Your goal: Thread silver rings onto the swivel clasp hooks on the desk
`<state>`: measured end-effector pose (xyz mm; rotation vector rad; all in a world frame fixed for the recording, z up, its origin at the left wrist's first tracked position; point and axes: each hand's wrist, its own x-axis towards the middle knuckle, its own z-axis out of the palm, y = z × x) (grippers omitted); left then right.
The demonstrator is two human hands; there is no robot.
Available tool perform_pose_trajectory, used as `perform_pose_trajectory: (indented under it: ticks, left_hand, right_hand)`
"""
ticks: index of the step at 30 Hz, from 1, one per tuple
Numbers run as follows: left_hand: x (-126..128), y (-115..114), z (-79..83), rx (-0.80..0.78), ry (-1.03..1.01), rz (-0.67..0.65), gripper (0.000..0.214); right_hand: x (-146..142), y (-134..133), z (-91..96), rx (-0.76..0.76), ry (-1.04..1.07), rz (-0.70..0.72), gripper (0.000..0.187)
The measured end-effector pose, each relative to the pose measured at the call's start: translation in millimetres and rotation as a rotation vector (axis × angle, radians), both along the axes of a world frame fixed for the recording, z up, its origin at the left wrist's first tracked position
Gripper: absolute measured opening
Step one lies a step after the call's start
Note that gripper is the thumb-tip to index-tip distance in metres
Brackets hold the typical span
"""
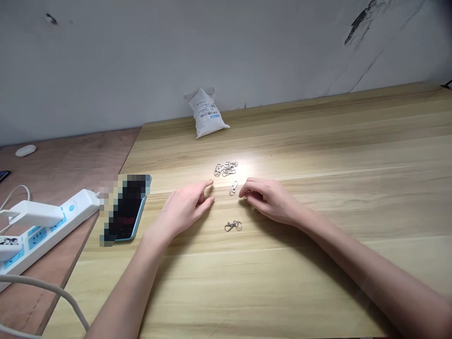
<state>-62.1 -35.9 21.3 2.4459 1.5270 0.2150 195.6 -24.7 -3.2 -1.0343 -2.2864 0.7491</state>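
Note:
My left hand (185,207) lies on the light wooden table (318,263) with its fingers stretched toward a small metal clasp (233,188); it holds nothing. My right hand (268,197) rests just right of that clasp, fingers curled downward against the table, and a small metal piece shows under them at its lower edge. A finished clasp with a ring (233,226) lies between my two wrists. A small pile of several metal clasps and rings (226,168) sits just beyond my fingertips.
A white plastic bag with a label (207,113) leans near the wall. A phone in a light blue case (126,207) lies left of my left hand. A white power strip (45,226) with plugs and cables sits on the darker table at far left.

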Motion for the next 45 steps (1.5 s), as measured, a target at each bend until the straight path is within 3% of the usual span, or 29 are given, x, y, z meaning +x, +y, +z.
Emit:
perform_pose_trajectory:
  ticks: [9,15,24,36,45]
  left_hand:
    - [1.6,-1.8,4.3,0.071,-0.028,-0.035,0.012]
    - [4.1,-0.8,5.2,0.112,-0.06,0.012,0.024]
    - [5.2,-1.6,8.0,0.118,-0.222,0.029,0.019]
    - [2.4,1.6,2.9,0.148,-0.178,-0.023,0.019]
    - [2.4,1.0,3.3,0.152,-0.208,-0.04,0.007]
  right_hand:
    - [-1.1,-0.5,-0.3,0.0,0.0,0.006,0.019]
    - [-0.3,0.1,-1.3,-0.002,-0.003,-0.001,0.019]
    - [-1.0,-0.1,1.1,-0.003,-0.002,-0.002,0.019]
    - [-1.1,-0.7,1.9,-0.011,-0.004,0.001,0.02]
    - [-0.9,-0.3,1.9,-0.018,-0.003,0.003,0.019]
